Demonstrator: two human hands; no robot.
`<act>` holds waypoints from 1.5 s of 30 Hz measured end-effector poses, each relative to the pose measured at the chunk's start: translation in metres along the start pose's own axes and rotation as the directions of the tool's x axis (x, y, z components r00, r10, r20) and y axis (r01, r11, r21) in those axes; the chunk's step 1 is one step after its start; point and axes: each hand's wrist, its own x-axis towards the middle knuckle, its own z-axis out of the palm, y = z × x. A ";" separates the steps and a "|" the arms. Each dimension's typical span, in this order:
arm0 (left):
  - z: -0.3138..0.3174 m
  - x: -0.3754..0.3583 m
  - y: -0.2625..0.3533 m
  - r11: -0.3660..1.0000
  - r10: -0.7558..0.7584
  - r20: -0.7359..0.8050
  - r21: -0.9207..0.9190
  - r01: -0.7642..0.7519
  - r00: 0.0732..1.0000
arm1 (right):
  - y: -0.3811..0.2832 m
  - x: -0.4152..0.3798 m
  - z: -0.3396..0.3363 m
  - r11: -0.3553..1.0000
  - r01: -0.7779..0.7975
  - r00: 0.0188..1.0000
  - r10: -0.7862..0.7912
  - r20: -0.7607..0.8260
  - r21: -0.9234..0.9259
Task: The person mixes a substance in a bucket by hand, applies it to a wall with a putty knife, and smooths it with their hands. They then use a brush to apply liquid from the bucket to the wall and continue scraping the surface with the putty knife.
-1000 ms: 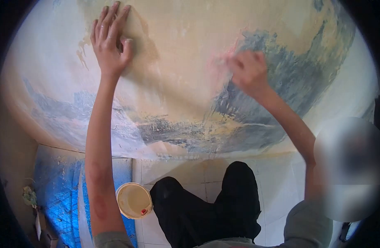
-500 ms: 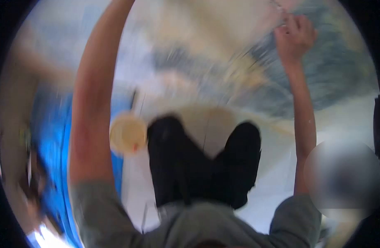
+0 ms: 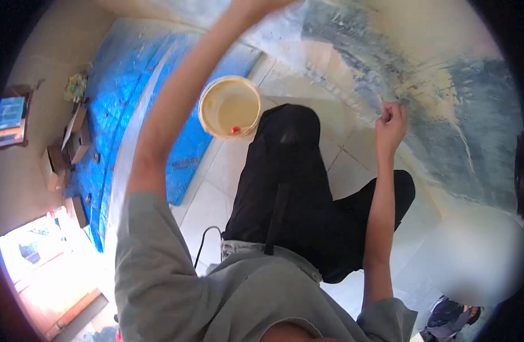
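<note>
My right hand (image 3: pixel 392 122) is against the patchy wall (image 3: pixel 467 114), its fingers curled together. Whatever they pinch, if anything, is too small to make out. At the top edge, my left hand (image 3: pixel 262 4) reaches toward the wall's pale upper part; blur and the frame edge hide its fingers. Grey, yellowish and pinkish patches cover the wall, with rough, flaking borders. A cream bucket (image 3: pixel 205 114) stands beside my knee, below my left forearm, with a small red thing (image 3: pixel 234 130) inside.
A blue plastic-covered slab (image 3: pixel 188 162) lies left of the bucket on pale floor tiles (image 3: pixel 208 199). Cardboard boxes (image 3: pixel 77 134) sit farther left, near a bright doorway (image 3: pixel 40 245). Another person (image 3: pixel 447 319) is at the lower right. A black cable (image 3: pixel 202 245) curves beside my hip.
My view has turned, bringing the bucket, blue slab and boxes into clearer sight. My right hand appears lower along the wall. My left hand has come partly into view at the top.
</note>
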 end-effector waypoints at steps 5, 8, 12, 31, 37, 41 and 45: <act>-0.010 -0.252 -0.017 0.953 -0.283 0.914 0.234 0.193 0.291 | 0.020 0.005 0.010 0.975 -0.180 0.980 0.166 0.112 0.128; -0.025 -0.252 -0.001 0.781 -0.417 0.826 0.539 0.315 -0.380 | 0.012 0.002 0.015 0.961 -0.211 0.966 0.177 0.189 0.181; 0.003 -0.326 -0.050 0.884 0.014 0.860 0.228 0.408 -0.509 | 0.017 0.002 0.024 0.960 -0.191 0.964 0.144 0.223 0.203; -0.025 -0.307 -0.036 0.828 -0.530 0.844 0.536 0.162 -0.087 | 0.029 -0.002 0.023 0.933 -0.208 0.966 0.149 0.213 0.294; -0.033 -0.315 -0.043 0.819 -0.553 0.833 0.548 0.168 -0.023 | 0.024 -0.003 0.018 0.933 -0.200 0.968 0.141 0.206 0.299; -0.075 -0.295 -0.038 0.695 -0.559 0.820 0.544 0.470 -0.121 | 0.025 -0.005 0.020 0.901 -0.230 0.966 0.167 0.195 0.367; -0.101 -0.293 -0.034 0.556 -0.536 0.836 0.456 0.694 -0.120 | 0.022 0.000 0.022 0.902 -0.267 0.953 0.195 0.232 0.340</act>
